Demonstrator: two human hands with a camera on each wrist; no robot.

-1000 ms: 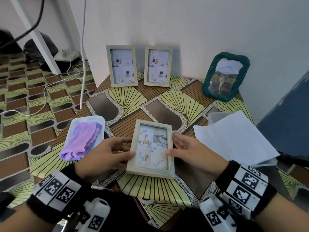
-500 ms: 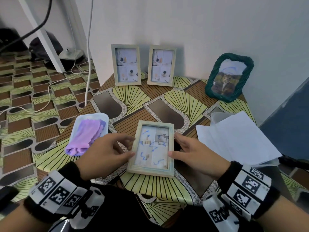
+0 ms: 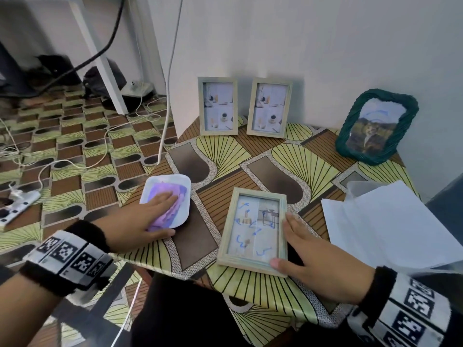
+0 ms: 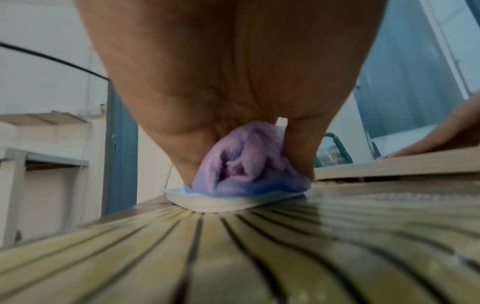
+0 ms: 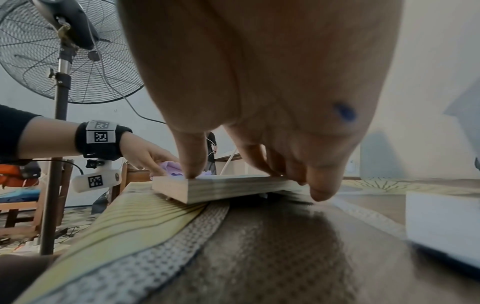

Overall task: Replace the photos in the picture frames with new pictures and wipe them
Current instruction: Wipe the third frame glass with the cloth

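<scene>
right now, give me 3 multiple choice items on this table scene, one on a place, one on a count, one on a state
1. Where does the purple cloth lie?
A. on the white tray
B. on the white papers
C. on the floor

2. How many picture frames lean against the wall?
A. one
B. three
C. five

3. What state is the glass of the flat wooden frame in?
A. cracked
B. marked with blue scribbles
C. spotless

Answers: 1 A, the left hand grips the cloth on the tray. 2 B, two wooden frames and a green frame stand upright at the back. 3 B, blue scribbles cross the glass while the right hand steadies the frame's right edge.
</scene>
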